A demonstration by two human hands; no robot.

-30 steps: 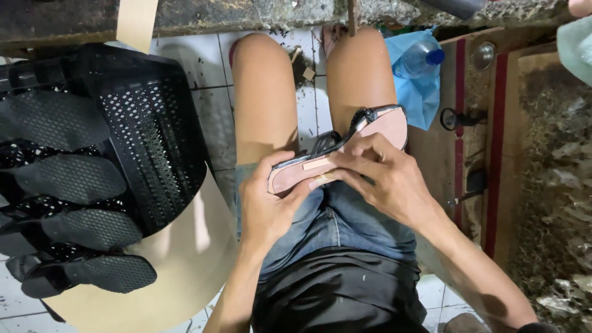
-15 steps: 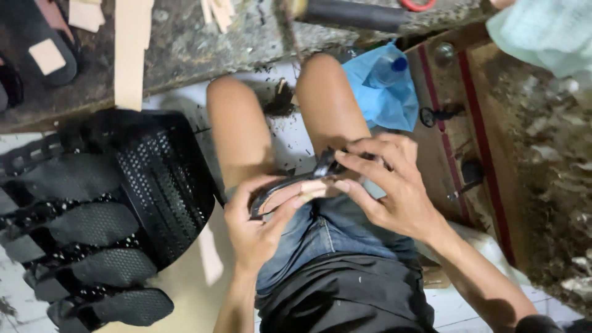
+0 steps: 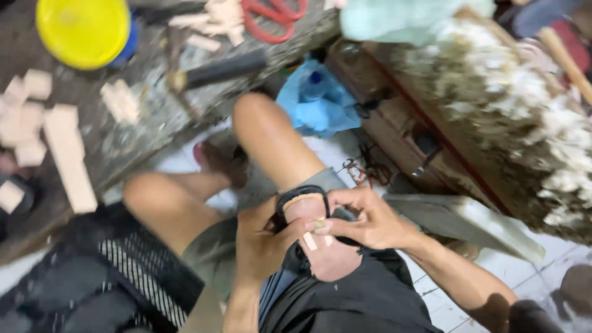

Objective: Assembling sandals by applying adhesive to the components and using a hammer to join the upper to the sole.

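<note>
I have the pink shoe sole (image 3: 324, 246) lying on my lap, heel end toward my body, so both hands can press on it. My left hand (image 3: 262, 243) has its grip clamped on the sole's left edge and black rim to steady it, and my right hand (image 3: 364, 219) pinches a small pale strip (image 3: 317, 226) against the sole, fingers together. Left of my thigh lies a black mesh basket (image 3: 132, 271); I cannot tell its contents. Farther off, at the counter's near edge, lie wood offcuts (image 3: 68, 154), and beyond them a yellow lid (image 3: 83, 31) covers a blue tub
</note>
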